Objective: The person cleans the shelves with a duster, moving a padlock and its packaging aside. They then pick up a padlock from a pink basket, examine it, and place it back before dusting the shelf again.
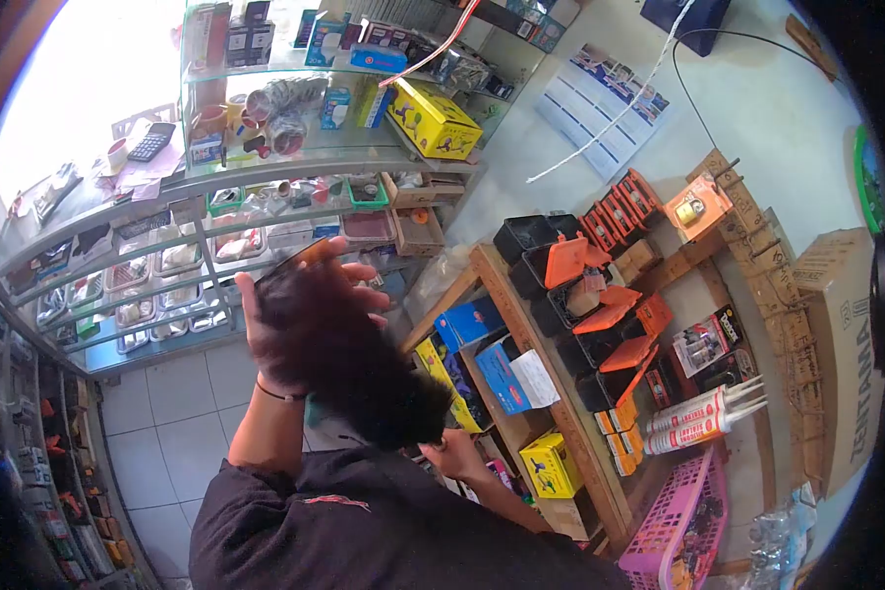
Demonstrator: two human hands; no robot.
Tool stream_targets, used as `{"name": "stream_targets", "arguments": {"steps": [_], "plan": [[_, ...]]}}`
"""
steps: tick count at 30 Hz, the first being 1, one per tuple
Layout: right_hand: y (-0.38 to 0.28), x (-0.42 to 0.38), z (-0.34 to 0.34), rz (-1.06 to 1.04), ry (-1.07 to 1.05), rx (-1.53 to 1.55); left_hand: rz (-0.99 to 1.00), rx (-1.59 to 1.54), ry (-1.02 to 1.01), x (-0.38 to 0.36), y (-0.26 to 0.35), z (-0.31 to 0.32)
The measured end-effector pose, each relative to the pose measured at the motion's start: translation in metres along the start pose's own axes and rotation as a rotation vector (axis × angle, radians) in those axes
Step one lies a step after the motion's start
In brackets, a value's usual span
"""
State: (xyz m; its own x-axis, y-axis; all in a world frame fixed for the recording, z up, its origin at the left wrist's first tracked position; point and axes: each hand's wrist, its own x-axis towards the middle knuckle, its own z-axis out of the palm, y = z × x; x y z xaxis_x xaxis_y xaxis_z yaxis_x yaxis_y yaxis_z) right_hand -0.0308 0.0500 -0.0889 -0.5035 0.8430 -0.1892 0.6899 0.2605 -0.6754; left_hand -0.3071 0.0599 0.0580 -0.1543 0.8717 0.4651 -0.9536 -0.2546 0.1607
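Observation:
A large, dark, blurred object [364, 364] with a soft-looking outline stretches diagonally across the middle of the view; what it is cannot be made out. My left hand [265, 320], with a dark band at the wrist, holds its upper end, thumb on one side and fingertips on the other. At the lower right end, my right hand [454, 454] has its fingers closed at the object's edge. The object hides part of both hands. Below them are the black shirt and sleeves.
A glass display counter [305, 162] with small trays spans the upper left. To the right, a wooden shelf [551, 393] holds black bins, sealant tubes [688, 423] and boxes. A pink basket [674, 531] stands lower right, near a large cardboard box [841, 344]. Tiled floor [177, 393] shows left.

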Motion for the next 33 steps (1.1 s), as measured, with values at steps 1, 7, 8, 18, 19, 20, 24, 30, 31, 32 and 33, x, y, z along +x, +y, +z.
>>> {"name": "stream_targets", "arguments": {"steps": [1, 7, 8, 18, 19, 20, 24, 30, 31, 32, 33], "plan": [[0.011, 0.004, 0.005, 0.057, 0.011, 0.004, 0.069, -0.118, 0.296, -0.001, -0.003, 0.009], [0.004, 0.002, 0.002, 0.046, -0.034, -0.044, -0.102, 0.059, -0.087, 0.008, -0.003, -0.023], [0.017, 0.003, 0.008, 0.064, 0.012, 0.06, -0.105, 0.023, -0.055, 0.009, -0.006, -0.019], [0.056, -0.013, 0.035, 0.008, 0.157, 0.071, -0.228, 0.16, 0.007, 0.021, -0.036, -0.019], [0.074, -0.016, 0.052, -0.041, 0.304, 0.023, -0.246, 0.159, 0.001, 0.022, -0.042, -0.015], [0.085, -0.019, 0.063, -0.086, 0.455, -0.025, -0.251, 0.074, 0.201, 0.025, -0.05, -0.007], [0.039, -0.05, 0.03, 0.302, 0.143, 0.048, -0.486, 0.004, -0.124, 0.042, -0.086, -0.023], [0.039, -0.116, 0.051, 0.578, 0.366, 0.294, -0.795, -0.09, -0.146, 0.043, -0.181, -0.006], [0.04, -0.127, 0.057, 0.578, 0.406, 0.263, -0.847, -0.084, -0.098, 0.039, -0.196, -0.001], [0.033, -0.137, 0.054, 0.66, 0.47, 0.177, -0.873, -0.094, -0.14, 0.032, -0.211, 0.002], [0.034, -0.146, 0.066, 0.708, 0.527, 0.212, -0.948, -0.112, -0.168, 0.027, -0.225, 0.008]]}}
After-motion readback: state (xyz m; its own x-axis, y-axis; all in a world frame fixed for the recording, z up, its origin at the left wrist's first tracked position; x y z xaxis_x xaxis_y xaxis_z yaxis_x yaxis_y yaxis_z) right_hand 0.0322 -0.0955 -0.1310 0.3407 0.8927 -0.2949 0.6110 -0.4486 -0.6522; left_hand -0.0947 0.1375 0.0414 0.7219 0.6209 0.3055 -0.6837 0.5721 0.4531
